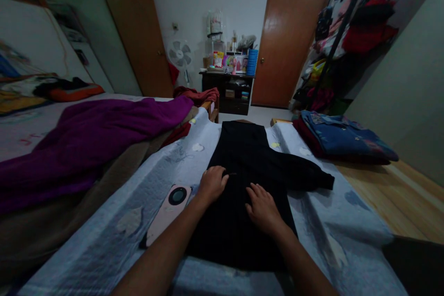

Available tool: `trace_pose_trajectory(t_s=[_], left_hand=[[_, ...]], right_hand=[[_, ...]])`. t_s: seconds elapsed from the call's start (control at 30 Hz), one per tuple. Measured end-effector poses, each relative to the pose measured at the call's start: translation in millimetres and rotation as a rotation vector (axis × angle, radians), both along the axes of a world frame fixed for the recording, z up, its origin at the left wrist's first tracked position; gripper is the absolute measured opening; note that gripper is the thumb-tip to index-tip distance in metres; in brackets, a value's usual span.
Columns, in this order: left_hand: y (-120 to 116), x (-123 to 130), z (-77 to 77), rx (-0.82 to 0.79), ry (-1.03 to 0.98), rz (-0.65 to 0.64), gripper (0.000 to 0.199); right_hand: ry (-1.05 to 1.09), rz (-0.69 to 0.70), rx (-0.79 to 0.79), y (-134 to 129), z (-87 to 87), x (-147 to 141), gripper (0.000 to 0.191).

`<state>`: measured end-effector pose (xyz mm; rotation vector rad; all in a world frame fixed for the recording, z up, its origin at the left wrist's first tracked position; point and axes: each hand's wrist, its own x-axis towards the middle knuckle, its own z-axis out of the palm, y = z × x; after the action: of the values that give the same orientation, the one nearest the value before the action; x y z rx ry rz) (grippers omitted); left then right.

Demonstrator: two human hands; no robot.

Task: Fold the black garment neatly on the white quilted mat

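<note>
A black long-sleeved garment (pixel 243 157) lies spread on the pale blue patterned cover (pixel 347 222), one sleeve stretched out to the right. At the garment's left side is my left hand (pixel 212 183), its fingers bent and closed on the fabric near a small dark item too dim to make out. My right hand (pixel 262 208) rests on the middle of the garment, palm down with its fingers apart. A pink phone (pixel 169 212) with a round black camera ring lies on the cover, left of the garment and beside my left forearm.
A purple cloth (pixel 93 134) and a brown blanket (pixel 121 175) lie along the left. Folded clothes (pixel 347 136), blue on dark red, sit on a wooden surface (pixel 398 194) at the right. Farther back are a fan (pixel 180 54), a dark cabinet (pixel 227 83) and hanging clothes (pixel 367 32).
</note>
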<state>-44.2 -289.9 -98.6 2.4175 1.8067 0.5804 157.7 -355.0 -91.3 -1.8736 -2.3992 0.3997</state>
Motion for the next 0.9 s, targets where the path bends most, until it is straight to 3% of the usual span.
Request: trace_pose_trajectory(t_s=[0.1,0.23,0.4,0.5,0.6,0.7,0.8,0.9], left_hand=[[32,1,-3.2,0.065,-0.014,0.031,0.035],[65,6,-19.9,0.051,0.010,-0.015,0.041],[76,11,-39.3,-0.011,0.002,-0.060,0.043],[74,11,-42.3,-0.008,0.007,-0.028,0.049],[72,12,-40.5,-0.025,0.021,-0.031,0.050],[71,11,-38.1,-0.036,0.032,-0.061,0.049],[70,11,-36.2,-0.055,0.044,-0.066,0.048],[68,13,-34.5,-0.055,0.067,-0.056,0.048]], right_hand=[[-0.055,0.066,-0.011,7,15.6,0,0.055],[-0.135,0.176,-0.058,25,36.9,1,0.044],[-0.081,0.342,-0.157,71,62.5,2,0.029],[0.073,0.294,-0.038,111,68.1,-4,0.030],[0.176,0.126,0.127,152,57.8,-14,0.032],[0.178,-0.053,0.221,181,33.4,-21,0.042],[0.124,-0.169,0.225,191,3.5,-22,0.052],[0.031,-0.199,0.195,192,-20.1,-21,0.051]])
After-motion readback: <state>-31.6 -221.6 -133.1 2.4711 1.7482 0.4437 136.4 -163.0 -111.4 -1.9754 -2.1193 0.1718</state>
